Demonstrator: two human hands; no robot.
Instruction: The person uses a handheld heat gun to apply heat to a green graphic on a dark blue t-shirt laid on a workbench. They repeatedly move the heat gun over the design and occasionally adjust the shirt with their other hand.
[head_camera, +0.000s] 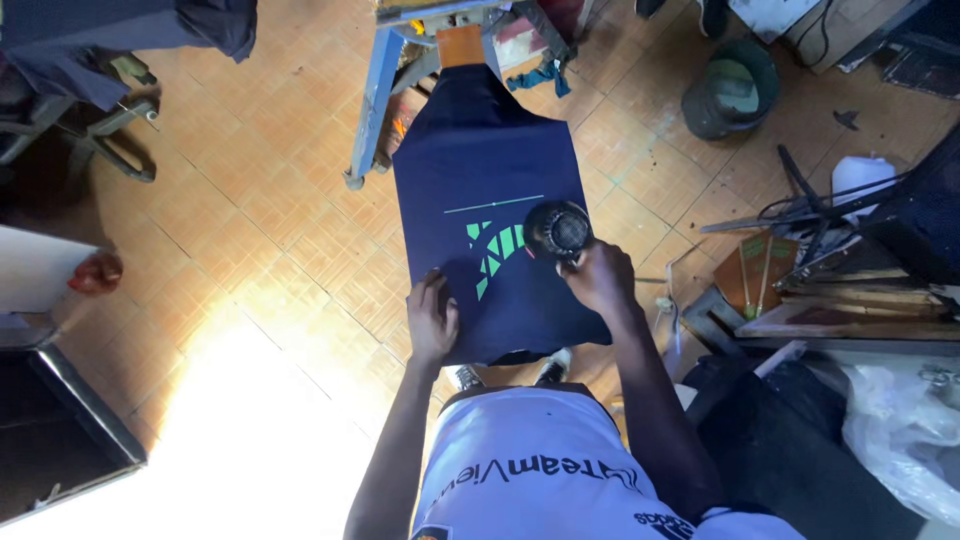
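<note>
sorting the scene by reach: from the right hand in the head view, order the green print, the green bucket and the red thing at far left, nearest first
Measured from the right hand, which holds the round black dryer:
1. Green print on the navy shirt, just left of the hand.
2. Green bucket, on the floor up and to the right.
3. Red thing, at the far left edge.

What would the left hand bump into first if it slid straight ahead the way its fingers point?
Probably the green printed design on the dark navy cloth. The left hand lies flat on that cloth, fingers pointing up the board, slightly towards the print.
</note>
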